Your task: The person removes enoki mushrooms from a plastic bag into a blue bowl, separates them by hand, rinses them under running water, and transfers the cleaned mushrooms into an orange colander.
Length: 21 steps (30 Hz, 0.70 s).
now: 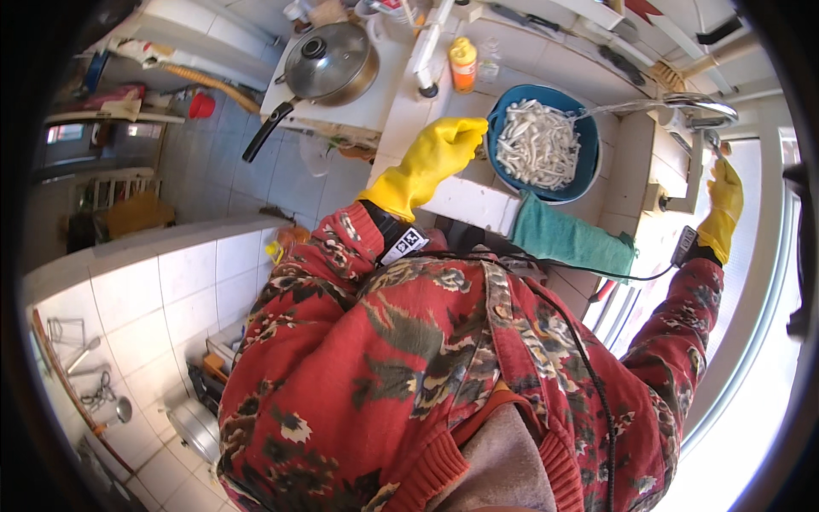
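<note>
Slender white mushrooms (539, 144) fill a blue plastic basin (589, 131), with water running onto them from a chrome tap (704, 102). Beneath the blue basin, the rim of a pale one shows. My left hand (441, 150), in a yellow rubber glove, is beside the basin's left rim with its fingers curled; whether it touches the rim is unclear. On the far right, my right hand (724, 189), also gloved in yellow, grips the tap's lever (714, 144). A green cloth (569, 237) hangs over the sink's front edge.
A lidded frying pan (333, 64) stands on the white counter at left, its black handle (269, 131) jutting outward. Behind the basin are a yellow-capped orange bottle (463, 65) and a clear glass jar (489, 59). A black cable (544, 259) runs between my wrists.
</note>
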### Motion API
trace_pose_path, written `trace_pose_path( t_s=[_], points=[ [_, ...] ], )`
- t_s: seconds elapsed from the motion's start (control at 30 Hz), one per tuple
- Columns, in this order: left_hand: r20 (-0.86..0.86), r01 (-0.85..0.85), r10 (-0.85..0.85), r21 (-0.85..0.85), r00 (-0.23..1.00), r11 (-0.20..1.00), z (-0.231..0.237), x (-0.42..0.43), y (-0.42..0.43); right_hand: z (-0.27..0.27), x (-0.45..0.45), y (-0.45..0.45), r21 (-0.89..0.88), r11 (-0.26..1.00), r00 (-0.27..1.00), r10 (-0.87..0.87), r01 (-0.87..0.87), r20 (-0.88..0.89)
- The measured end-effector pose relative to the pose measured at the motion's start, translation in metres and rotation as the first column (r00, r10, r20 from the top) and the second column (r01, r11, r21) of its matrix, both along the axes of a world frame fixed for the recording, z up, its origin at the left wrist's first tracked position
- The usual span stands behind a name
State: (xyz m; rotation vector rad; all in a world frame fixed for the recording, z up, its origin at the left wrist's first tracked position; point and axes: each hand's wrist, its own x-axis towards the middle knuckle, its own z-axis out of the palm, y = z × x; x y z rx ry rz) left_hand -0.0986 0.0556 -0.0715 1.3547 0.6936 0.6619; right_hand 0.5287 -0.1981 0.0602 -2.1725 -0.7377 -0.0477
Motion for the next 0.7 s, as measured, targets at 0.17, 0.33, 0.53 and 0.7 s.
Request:
trace_pose_path(
  t_s=[0.17,0.33,0.53,0.7],
  points=[
    [0.123,-0.032,0.04,-0.066,0.992,0.997,0.01,-0.04,0.003,0.025,-0.032,-0.033,-0.358,0.893,0.806,-0.009,0.274,0.592],
    [0.132,-0.173,0.201,-0.199,0.971,0.965,-0.016,-0.117,0.027,0.039,-0.183,-0.029,-0.185,0.956,0.814,-0.081,0.226,0.575],
    [-0.192,-0.305,0.246,-0.405,0.95,0.862,-0.132,-0.226,0.09,0.003,-0.417,0.05,0.452,0.873,0.98,0.198,-0.185,0.018],
    [-0.385,-0.195,0.015,-0.434,0.923,0.88,-0.229,-0.275,0.127,-0.045,-0.623,0.108,0.448,0.803,0.853,0.501,-0.393,-0.148]
  ],
)
